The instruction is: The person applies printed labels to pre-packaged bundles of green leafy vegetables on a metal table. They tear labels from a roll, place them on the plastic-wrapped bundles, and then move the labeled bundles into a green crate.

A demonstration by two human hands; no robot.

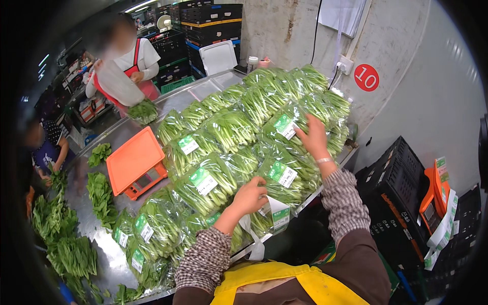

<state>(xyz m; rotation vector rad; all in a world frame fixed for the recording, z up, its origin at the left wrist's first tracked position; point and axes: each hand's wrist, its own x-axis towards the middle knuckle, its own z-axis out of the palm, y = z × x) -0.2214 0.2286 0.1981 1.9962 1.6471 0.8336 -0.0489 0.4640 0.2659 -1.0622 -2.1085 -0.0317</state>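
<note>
Head view shows labelling in hand: each sticker is best pressed flat onto the smooth front of a bag, well clear of folds. The left hand [250, 195] is closed on a strip of labels [277, 213], which hangs just below it over the near bags. The right hand [312, 134] rests half open on a bag of greens [284, 127], fingers apparently pressing its label.

A produce packing room: bagged greens [229, 152] piled on a steel table [109, 254], an orange scale [136, 162], stacked crates [211, 23]
</note>
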